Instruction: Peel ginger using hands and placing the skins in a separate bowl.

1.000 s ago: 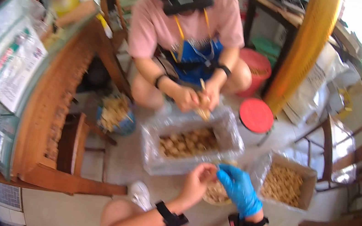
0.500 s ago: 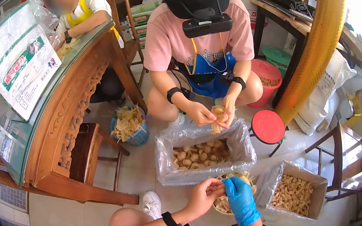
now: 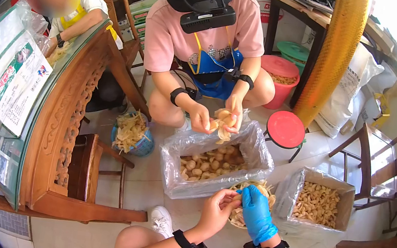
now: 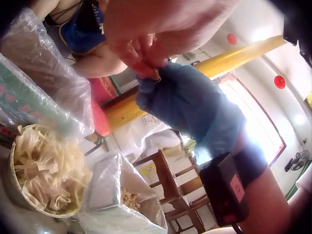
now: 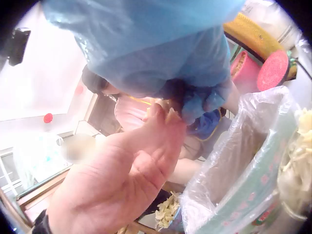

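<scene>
In the head view my bare left hand (image 3: 216, 212) and my right hand (image 3: 257, 216), in a blue glove, meet fingertip to fingertip over a basket of papery peels (image 3: 268, 205). Between them is a small pale garlic clove (image 3: 238, 197), mostly hidden by the fingers. The left wrist view shows a brownish edge of this clove (image 4: 156, 75) at the pinching fingertips. From the right wrist, the left thumb and fingers press together beside the gloved fingers (image 5: 204, 105).
A plastic-lined box (image 3: 177, 184) of garlic bulbs stands ahead, and a box of loose cloves (image 3: 344, 208) to the right. Opposite, a crouching person (image 3: 206, 54) holds a bulb (image 3: 223, 122). A bucket of peels (image 3: 145, 144), red stool (image 3: 285, 129) and carved wooden table (image 3: 64, 120) surround the boxes.
The head view has shifted and sharpened. My hands stay together over the peel basket, with slight finger movement. The person opposite has pulled their bulb partly apart.
</scene>
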The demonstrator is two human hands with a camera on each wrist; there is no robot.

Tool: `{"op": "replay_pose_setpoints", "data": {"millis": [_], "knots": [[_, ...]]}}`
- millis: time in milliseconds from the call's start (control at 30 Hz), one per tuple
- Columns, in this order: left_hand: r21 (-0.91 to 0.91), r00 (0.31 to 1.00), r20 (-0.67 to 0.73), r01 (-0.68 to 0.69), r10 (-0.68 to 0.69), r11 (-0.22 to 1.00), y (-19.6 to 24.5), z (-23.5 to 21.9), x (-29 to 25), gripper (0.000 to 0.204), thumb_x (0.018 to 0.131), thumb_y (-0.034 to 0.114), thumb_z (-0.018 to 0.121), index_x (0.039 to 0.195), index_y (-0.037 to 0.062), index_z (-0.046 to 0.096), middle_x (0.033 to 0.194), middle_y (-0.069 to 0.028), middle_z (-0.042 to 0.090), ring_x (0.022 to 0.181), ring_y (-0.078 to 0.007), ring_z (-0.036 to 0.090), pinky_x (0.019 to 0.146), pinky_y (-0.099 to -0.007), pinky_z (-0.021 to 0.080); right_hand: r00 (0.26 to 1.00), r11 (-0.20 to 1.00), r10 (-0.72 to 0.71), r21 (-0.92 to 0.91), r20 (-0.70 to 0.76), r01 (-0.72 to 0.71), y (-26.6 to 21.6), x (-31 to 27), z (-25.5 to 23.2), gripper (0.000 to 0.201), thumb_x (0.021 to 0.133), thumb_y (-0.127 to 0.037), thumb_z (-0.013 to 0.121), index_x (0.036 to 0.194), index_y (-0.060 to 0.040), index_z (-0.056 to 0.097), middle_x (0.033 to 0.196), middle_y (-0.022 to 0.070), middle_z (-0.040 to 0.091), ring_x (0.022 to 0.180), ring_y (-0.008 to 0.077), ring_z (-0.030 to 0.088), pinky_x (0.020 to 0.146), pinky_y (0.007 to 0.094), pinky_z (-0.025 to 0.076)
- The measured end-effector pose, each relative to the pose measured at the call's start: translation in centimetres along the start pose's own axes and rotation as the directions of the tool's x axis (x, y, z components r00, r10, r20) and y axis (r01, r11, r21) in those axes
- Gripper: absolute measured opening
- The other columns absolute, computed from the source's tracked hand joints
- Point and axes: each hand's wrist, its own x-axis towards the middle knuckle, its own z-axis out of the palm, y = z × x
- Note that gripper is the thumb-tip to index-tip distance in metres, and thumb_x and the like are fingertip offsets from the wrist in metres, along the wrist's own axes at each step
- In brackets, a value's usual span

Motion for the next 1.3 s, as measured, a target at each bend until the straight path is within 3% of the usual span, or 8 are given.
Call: {"op": "replay_pose_setpoints", "data": {"millis": [167, 433, 567, 633, 900, 1067, 1200, 1300], "knots": [[-0.034, 1.0, 0.01, -0.029, 0.029, 0.999, 0.1, 0.4, -0.1, 0.019, 0.087, 0.001, 0.059, 0.105, -0.0019, 0.053, 0.094, -0.0071, 0.063, 0.083, -0.0114, 0.061, 0.075, -0.0246, 0.05, 0.998, 0.997, 0.036, -0.065, -0.052, -0.04, 1.3, -0.1, 0.1, 0.021, 0.094, -0.015, 0.045, 0.083, 0.002, 0.051, 0.075, 0.0124, 0.06, 0.063, 0.0176, 0.053, 0.061, 0.0308, 0.045], [-0.135, 1.0, -0.029, -0.008, 0.004, 0.991, 1.1, 0.5, 0.2, 0.022, 0.087, 0.006, 0.061, 0.107, 0.0008, 0.054, 0.095, -0.0038, 0.061, 0.085, -0.0098, 0.058, 0.077, -0.0232, 0.048, 0.941, 0.848, 0.319, 0.477, -0.11, -0.231, -0.2, 0.3, 0.3, 0.022, 0.097, -0.017, 0.043, 0.091, -0.0012, 0.057, 0.082, 0.0033, 0.061, 0.068, 0.0099, 0.05, 0.062, 0.0238, 0.044], [-0.215, 0.999, -0.038, -0.018, 0.01, 0.977, 1.1, 0.3, 0.5, 0.022, 0.088, 0.007, 0.06, 0.108, 0.001, 0.053, 0.096, -0.0034, 0.06, 0.086, -0.0097, 0.058, 0.079, -0.0234, 0.047, 0.929, 0.81, 0.347, 0.54, -0.131, -0.227, 0.2, 0.6, 0.5, 0.021, 0.096, -0.017, 0.044, 0.092, -0.0009, 0.057, 0.081, 0.0029, 0.06, 0.067, 0.0096, 0.052, 0.062, 0.0231, 0.044], [-0.2, 0.996, -0.092, -0.026, 0.008, 0.979, 1.0, 0.1, 0.7, 0.022, 0.089, 0.01, 0.06, 0.108, 0.0014, 0.053, 0.097, -0.0036, 0.06, 0.086, -0.0093, 0.057, 0.079, -0.0244, 0.047, 0.983, 0.869, 0.169, 0.481, -0.072, -0.114, -0.5, 0.5, 0.0, 0.021, 0.095, -0.019, 0.049, 0.095, -0.0005, 0.059, 0.08, 0.0027, 0.06, 0.066, 0.0096, 0.052, 0.063, 0.0234, 0.045], [-0.207, 0.995, -0.075, 0.047, -0.064, 0.977, 1.9, -0.2, 0.9, 0.023, 0.092, 0.016, 0.056, 0.11, 0.0023, 0.054, 0.101, -0.004, 0.058, 0.086, -0.0094, 0.056, 0.078, -0.0254, 0.047, 0.986, 0.856, 0.165, 0.496, 0.007, -0.147, -0.2, 0.6, -0.1, 0.021, 0.089, -0.01, 0.053, 0.104, 0.001, 0.063, 0.09, 0.003, 0.063, 0.074, 0.0095, 0.056, 0.07, 0.0233, 0.047], [0.014, 1.0, -0.004, 0.003, -0.003, 1.0, 0.9, -0.3, 0.9, 0.018, 0.091, 0.008, 0.056, 0.108, 0.0029, 0.054, 0.091, -0.0024, 0.06, 0.082, -0.0094, 0.057, 0.072, -0.0244, 0.049, 0.989, 0.834, 0.109, 0.55, -0.102, -0.035, 0.5, 0.5, 0.5, 0.018, 0.088, -0.006, 0.052, 0.102, 0.0007, 0.062, 0.088, 0.0021, 0.062, 0.076, 0.0099, 0.055, 0.07, 0.0231, 0.046], [0.174, 0.998, -0.028, -0.058, 0.064, 0.983, -0.3, -0.1, 0.5, 0.013, 0.089, 0.005, 0.056, 0.102, 0.0025, 0.055, 0.086, -0.0041, 0.061, 0.08, -0.0106, 0.058, 0.071, -0.0257, 0.049, 0.968, 0.982, -0.015, 0.179, -0.251, 0.061, 1.8, 0.2, 0.3, 0.015, 0.088, -0.005, 0.054, 0.099, -0.0016, 0.065, 0.077, 0.0005, 0.057, 0.071, 0.0068, 0.049, 0.063, 0.024, 0.043], [0.304, 0.991, -0.037, -0.111, 0.128, 0.946, -0.4, 0.1, 0.3, 0.016, 0.091, 0.012, 0.055, 0.103, 0.001, 0.054, 0.087, -0.0063, 0.062, 0.08, -0.0126, 0.06, 0.073, -0.0285, 0.048, 0.98, 0.972, -0.039, 0.221, -0.197, 0.083, 2.2, 0.5, 0.1, 0.016, 0.088, -0.003, 0.051, 0.099, -0.0004, 0.063, 0.084, 0.0015, 0.06, 0.072, 0.0071, 0.051, 0.064, 0.0224, 0.043]]}}
